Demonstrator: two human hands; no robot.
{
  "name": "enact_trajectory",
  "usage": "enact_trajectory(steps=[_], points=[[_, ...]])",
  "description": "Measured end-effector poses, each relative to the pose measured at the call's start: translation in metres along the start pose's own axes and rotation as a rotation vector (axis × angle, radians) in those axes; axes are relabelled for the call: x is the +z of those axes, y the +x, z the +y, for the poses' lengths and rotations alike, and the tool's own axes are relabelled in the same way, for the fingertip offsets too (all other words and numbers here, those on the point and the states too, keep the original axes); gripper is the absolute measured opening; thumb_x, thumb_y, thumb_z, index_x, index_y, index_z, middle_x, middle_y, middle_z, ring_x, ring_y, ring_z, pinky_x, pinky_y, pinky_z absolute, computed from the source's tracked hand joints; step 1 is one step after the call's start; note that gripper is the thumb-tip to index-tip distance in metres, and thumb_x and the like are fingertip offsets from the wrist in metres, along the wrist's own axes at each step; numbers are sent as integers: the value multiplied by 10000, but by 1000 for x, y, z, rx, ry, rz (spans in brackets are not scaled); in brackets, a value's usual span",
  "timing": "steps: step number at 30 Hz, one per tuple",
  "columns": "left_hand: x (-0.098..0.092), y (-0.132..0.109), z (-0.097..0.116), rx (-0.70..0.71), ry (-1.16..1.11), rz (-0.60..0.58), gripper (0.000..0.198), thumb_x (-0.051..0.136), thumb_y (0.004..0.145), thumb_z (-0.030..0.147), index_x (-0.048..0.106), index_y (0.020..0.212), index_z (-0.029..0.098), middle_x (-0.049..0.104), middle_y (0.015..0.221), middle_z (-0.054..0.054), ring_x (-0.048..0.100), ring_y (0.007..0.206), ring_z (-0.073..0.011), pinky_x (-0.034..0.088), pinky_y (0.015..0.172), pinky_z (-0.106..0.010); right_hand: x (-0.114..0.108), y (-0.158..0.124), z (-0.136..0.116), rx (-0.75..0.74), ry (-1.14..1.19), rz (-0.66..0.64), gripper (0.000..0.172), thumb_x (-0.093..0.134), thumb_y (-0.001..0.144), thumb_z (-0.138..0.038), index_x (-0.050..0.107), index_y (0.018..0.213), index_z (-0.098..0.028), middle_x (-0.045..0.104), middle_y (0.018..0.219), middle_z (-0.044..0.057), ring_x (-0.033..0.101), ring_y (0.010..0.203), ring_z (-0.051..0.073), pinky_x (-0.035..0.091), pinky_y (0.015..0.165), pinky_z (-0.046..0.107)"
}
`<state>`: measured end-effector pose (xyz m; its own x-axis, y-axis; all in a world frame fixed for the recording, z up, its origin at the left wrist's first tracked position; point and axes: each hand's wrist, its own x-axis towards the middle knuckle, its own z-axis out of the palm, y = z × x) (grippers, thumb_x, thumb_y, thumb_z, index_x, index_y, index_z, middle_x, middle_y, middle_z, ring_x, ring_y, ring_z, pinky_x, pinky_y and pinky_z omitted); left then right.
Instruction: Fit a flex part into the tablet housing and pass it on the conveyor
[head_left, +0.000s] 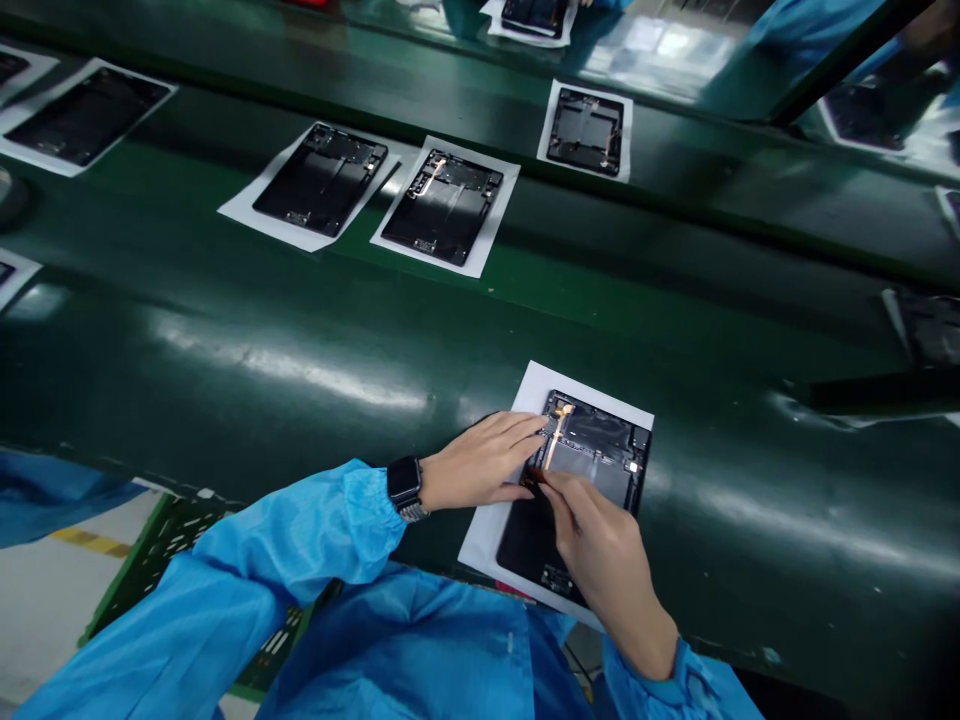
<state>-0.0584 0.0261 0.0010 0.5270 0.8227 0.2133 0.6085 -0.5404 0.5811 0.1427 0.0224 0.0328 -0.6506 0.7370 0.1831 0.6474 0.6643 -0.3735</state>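
Note:
An opened black tablet housing [615, 480] lies on a sheet of white paper [480, 545] at the bench's near edge. A copper-coloured flex cable [556, 440] runs down the left side of its inside. My left hand [484, 462], a watch on its wrist, rests along the tablet's left edge with fingers stretched out near the cable. My right hand [604, 540] reaches over the tablet from the right. Its thumb and index finger pinch the lower end of the cable, which they partly hide.
On the green bench [300, 330], more tablet housings [444, 205] lie on paper sheets farther off. Another tablet [586, 130] sits on a far strip beyond a dark groove. A green plastic crate [142, 570] stands below the bench at left. A dark bar [877, 390] juts in at right.

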Motion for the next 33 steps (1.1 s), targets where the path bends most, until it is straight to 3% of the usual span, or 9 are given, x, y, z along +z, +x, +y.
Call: enact_trajectory(steps=[5, 13, 23, 29, 33], points=[[-1, 0, 0, -1, -20, -4, 636, 674, 866, 406, 387, 1352, 113, 381, 1486, -196, 312, 1416, -300, 319, 1172, -454, -3, 14, -5, -47, -188, -70, 191, 420, 983, -130, 605, 940, -148, 668, 804, 68, 642, 636, 184, 397, 500, 280], [-1, 0, 0, 10, -17, 8, 680, 711, 837, 404, 382, 1364, 128, 383, 1483, -195, 328, 1412, -304, 325, 1166, -460, -15, 7, 6, 40, -121, -87, 189, 443, 1007, -219, 623, 995, -162, 688, 847, 55, 661, 669, 180, 398, 512, 267], [3, 0, -1, -5, -3, 10, 672, 710, 830, 417, 400, 1340, 108, 398, 1472, -199, 326, 1409, -297, 324, 1168, -450, 2, 15, -10, 44, -215, -47, 215, 420, 964, -145, 625, 899, -153, 684, 805, 79, 633, 588, 183, 359, 461, 283], [-2, 0, 3, 9, -4, 9, 687, 732, 802, 447, 434, 1317, 104, 418, 1450, -201, 354, 1383, -306, 344, 1146, -450, -2, 2, -1, 154, -43, 74, 208, 478, 984, -241, 668, 946, -165, 723, 827, 58, 681, 660, 191, 465, 549, 268], [-16, 25, -4, -38, 23, 45, 401, 582, 927, 415, 531, 1224, 151, 547, 1299, -131, 481, 1233, -266, 425, 1036, -416, -12, -11, 17, 304, 64, 287, 209, 553, 963, -344, 697, 949, -193, 741, 871, 39, 702, 708, 194, 519, 636, 276]])
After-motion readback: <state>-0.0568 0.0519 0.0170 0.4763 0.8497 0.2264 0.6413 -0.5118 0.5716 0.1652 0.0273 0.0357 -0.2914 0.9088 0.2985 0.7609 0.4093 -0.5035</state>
